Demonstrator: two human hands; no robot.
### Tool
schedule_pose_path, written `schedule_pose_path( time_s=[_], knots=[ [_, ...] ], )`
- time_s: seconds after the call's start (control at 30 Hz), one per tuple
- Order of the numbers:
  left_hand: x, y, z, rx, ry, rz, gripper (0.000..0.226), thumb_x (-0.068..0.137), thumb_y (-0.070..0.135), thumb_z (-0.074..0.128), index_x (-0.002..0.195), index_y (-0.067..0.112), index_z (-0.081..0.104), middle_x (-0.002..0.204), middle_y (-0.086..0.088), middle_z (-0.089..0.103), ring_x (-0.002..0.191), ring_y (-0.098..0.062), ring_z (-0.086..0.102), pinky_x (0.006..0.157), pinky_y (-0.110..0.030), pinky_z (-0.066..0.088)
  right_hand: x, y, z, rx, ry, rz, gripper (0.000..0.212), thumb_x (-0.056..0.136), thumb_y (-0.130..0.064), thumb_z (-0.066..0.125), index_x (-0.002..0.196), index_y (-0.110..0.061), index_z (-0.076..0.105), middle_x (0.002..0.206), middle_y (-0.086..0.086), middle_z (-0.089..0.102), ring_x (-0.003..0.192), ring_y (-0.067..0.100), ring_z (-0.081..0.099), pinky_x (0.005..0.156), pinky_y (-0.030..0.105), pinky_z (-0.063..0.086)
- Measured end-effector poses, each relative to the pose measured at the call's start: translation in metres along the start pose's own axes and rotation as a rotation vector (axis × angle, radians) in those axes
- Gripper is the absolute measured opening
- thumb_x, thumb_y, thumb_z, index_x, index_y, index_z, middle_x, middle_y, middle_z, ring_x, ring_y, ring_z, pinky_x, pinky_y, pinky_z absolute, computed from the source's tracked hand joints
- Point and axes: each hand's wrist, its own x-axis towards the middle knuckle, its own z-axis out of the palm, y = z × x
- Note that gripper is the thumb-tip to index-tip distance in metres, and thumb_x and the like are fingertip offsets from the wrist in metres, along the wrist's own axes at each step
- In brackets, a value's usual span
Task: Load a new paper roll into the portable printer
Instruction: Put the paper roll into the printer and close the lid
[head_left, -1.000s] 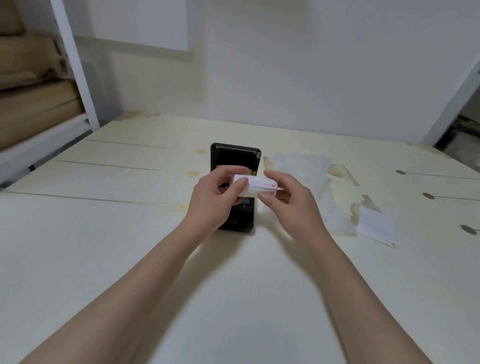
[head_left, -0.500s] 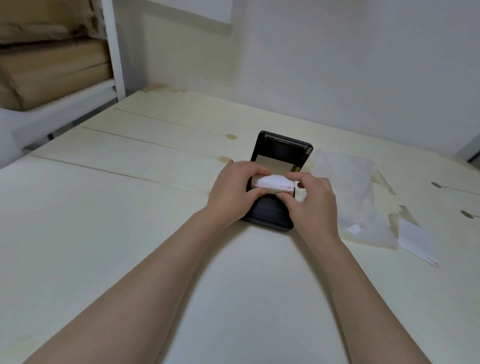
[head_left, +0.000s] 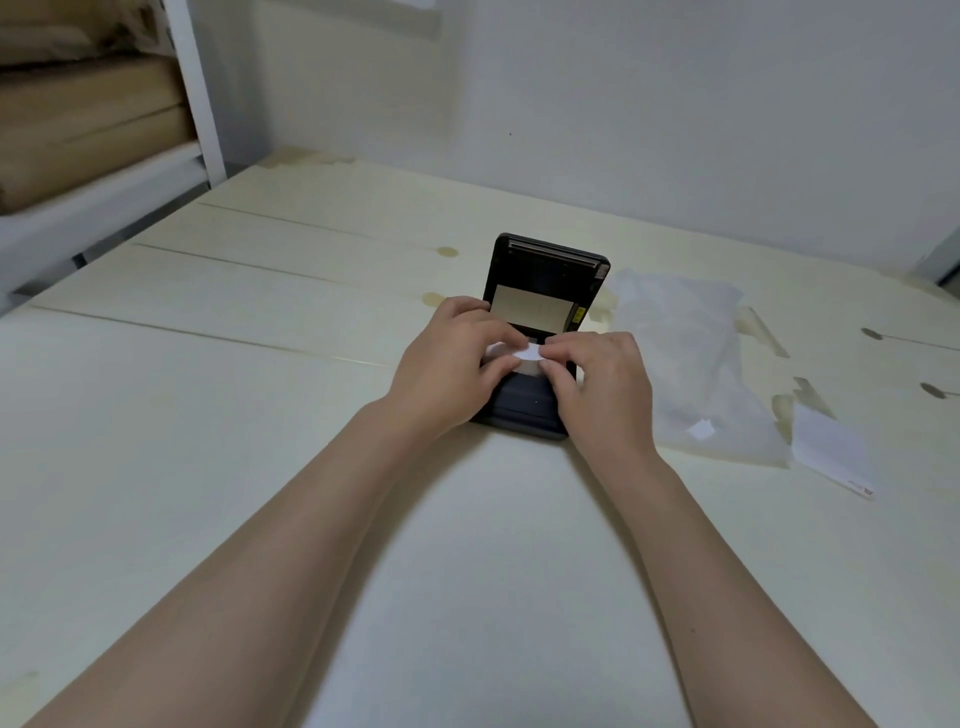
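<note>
Two bare forearms run up from the bottom edge to the middle of the frame, where both hands meet over the one portable printer (head_left: 524, 410). The left hand (head_left: 452, 358) is curled, its thumb and fingers pinching the left end of the single paper roll (head_left: 519, 356); the right hand (head_left: 602, 374) pinches the right end with its fingertips (head_left: 550, 353) bent down onto it. A second ago the roll was held in the air above the printer; half a second ago it was coming down; now it sits low between the hands, at or in the open paper bay, though the fingers hide how deep. By my reading the seating step is nearly done, and closing the cover remains.

Just beyond the hands the printer's one lid (head_left: 545, 280) stands raised, a pale label on its inner face. At middle right lie one crumpled clear wrapper (head_left: 691, 353) and one small white slip (head_left: 831, 452), both apart from the printer on the pale surface (head_left: 208, 415). In the upper left, a white shelf (head_left: 104, 192) holds brown packages.
</note>
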Motion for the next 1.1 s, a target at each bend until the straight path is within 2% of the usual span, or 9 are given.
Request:
schedule_pose_path(
  time_s=[0.1, 0.2, 0.3, 0.4, 0.53, 0.73, 0.9, 1.03, 1.1],
  knots=[
    [-0.001, 0.001, -0.008, -0.016, -0.149, 0.009, 0.049, 0.084, 0.044, 0.07, 0.129, 0.024, 0.061, 0.133, 0.011, 0.059, 0.142, -0.012, 0.027, 0.11, -0.033, 0.036, 0.001, 0.003, -0.001, 0.031, -0.003, 0.017, 0.012, 0.087, -0.015, 0.064, 0.09, -0.018, 0.076, 0.096, -0.008, 0.074, 0.098, 0.015, 0.048, 0.073, 0.012, 0.03],
    [-0.011, -0.002, -0.015, -0.057, -0.358, 0.044, 0.084, 0.071, 0.043, 0.082, 0.143, 0.02, 0.043, 0.156, 0.008, 0.031, 0.15, -0.007, 0.008, 0.118, -0.024, 0.019, 0.001, 0.008, 0.0, 0.089, -0.046, 0.023, 0.013, 0.087, -0.015, 0.06, 0.087, -0.02, 0.072, 0.104, -0.006, 0.07, 0.096, -0.003, 0.039, 0.072, 0.005, 0.034],
    [-0.022, -0.003, -0.011, -0.053, -0.339, 0.064, 0.097, 0.074, 0.038, 0.082, 0.151, 0.018, 0.027, 0.161, 0.01, 0.025, 0.152, -0.006, -0.001, 0.119, -0.026, 0.018, -0.001, 0.01, 0.002, 0.079, -0.101, -0.012, 0.014, 0.09, -0.017, 0.055, 0.085, -0.023, 0.067, 0.117, -0.004, 0.064, 0.102, -0.001, 0.046, 0.078, 0.016, 0.039],
    [-0.024, 0.003, -0.006, -0.006, -0.269, 0.054, 0.098, 0.076, 0.039, 0.08, 0.153, 0.017, 0.024, 0.161, 0.008, 0.024, 0.152, -0.008, -0.001, 0.121, -0.032, 0.02, -0.003, 0.01, 0.0, 0.069, -0.115, 0.007, 0.015, 0.093, -0.017, 0.052, 0.095, -0.021, 0.067, 0.122, -0.003, 0.062, 0.11, 0.009, 0.051, 0.079, 0.018, 0.036],
    [-0.024, 0.009, 0.003, 0.146, -0.187, 0.113, 0.094, 0.076, 0.045, 0.078, 0.153, 0.016, 0.031, 0.158, 0.001, 0.032, 0.154, -0.021, 0.002, 0.122, -0.048, 0.005, -0.005, 0.014, -0.002, 0.083, -0.118, 0.015, 0.016, 0.093, -0.018, 0.052, 0.095, -0.021, 0.068, 0.127, -0.002, 0.062, 0.119, 0.011, 0.05, 0.088, 0.021, 0.039],
    [-0.027, 0.013, 0.007, 0.277, -0.175, 0.127, 0.069, 0.082, 0.054, 0.067, 0.138, 0.019, 0.044, 0.166, -0.002, 0.01, 0.154, -0.022, -0.007, 0.122, -0.048, 0.0, -0.012, 0.01, -0.019, 0.043, -0.228, -0.046, 0.018, 0.095, -0.012, 0.05, 0.104, -0.015, 0.065, 0.133, -0.005, 0.059, 0.138, 0.007, 0.034, 0.101, 0.03, 0.041],
    [-0.032, 0.016, 0.003, 0.333, -0.174, 0.102, 0.084, 0.084, 0.055, 0.064, 0.151, 0.02, 0.028, 0.16, 0.007, 0.026, 0.154, -0.018, -0.002, 0.121, -0.051, -0.008, -0.017, 0.007, -0.033, 0.035, -0.329, -0.124, 0.017, 0.097, -0.007, 0.045, 0.102, -0.007, 0.061, 0.134, -0.002, 0.058, 0.143, 0.007, 0.025, 0.1, 0.021, 0.033],
    [-0.035, 0.02, -0.002, 0.351, -0.167, 0.132, 0.069, 0.087, 0.055, 0.061, 0.143, 0.018, 0.042, 0.163, 0.003, 0.023, 0.154, -0.019, -0.002, 0.12, -0.053, -0.007, -0.02, 0.011, -0.035, -0.009, -0.417, -0.183, 0.018, 0.098, -0.009, 0.043, 0.098, -0.008, 0.061, 0.111, -0.005, 0.066, 0.145, 0.009, 0.02, 0.109, 0.025, 0.03],
    [-0.037, 0.021, -0.001, 0.351, -0.195, 0.127, 0.074, 0.089, 0.059, 0.053, 0.146, 0.015, 0.036, 0.164, 0.004, 0.022, 0.154, -0.017, -0.003, 0.121, -0.054, -0.006, -0.024, 0.014, -0.037, -0.008, -0.448, -0.202, 0.019, 0.097, -0.009, 0.043, 0.093, -0.01, 0.062, 0.12, -0.004, 0.063, 0.146, 0.01, 0.016, 0.109, 0.023, 0.028]
  ],
)
